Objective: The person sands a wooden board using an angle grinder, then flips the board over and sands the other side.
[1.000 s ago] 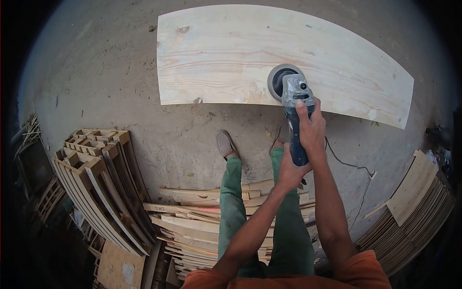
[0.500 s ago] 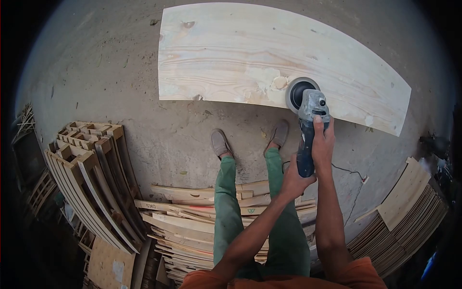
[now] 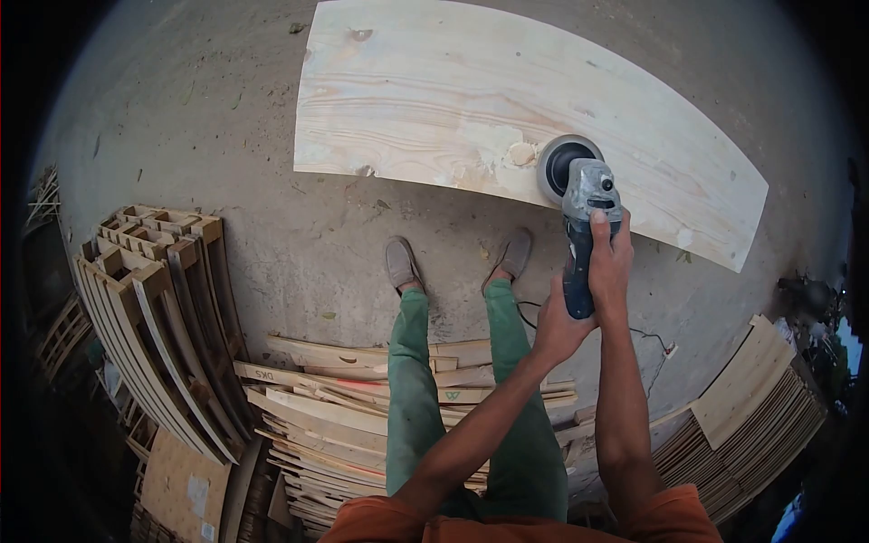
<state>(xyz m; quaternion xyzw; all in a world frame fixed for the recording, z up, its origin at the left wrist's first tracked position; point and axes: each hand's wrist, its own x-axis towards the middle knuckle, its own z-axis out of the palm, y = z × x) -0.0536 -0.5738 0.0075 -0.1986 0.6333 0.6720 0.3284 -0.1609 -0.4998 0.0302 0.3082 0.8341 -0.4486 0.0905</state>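
Observation:
My right hand (image 3: 611,262) is closed round the front part of an angle grinder (image 3: 580,244), near its grey gear head. Farther back, my left hand (image 3: 559,324) wraps the rear end of the dark blue body. The grinder's round disc (image 3: 554,167) is over the near edge of a large pale wooden panel (image 3: 434,100), seemingly resting on it. Just left of the disc is a light, roundish patch (image 3: 522,153) on the panel. The underside of the disc is hidden.
Loose wooden boards (image 3: 335,416) are piled around my legs. Pallets (image 3: 163,335) stand stacked at the left. A stack of thin wooden sheets (image 3: 742,452) lies at the lower right. A cord (image 3: 647,336) runs across the concrete floor (image 3: 299,262) to a connector (image 3: 671,350).
The camera view has tilted and shifted slightly. Against the panel, the grinder's disc has moved a little away from my body. Both hands keep their hold.

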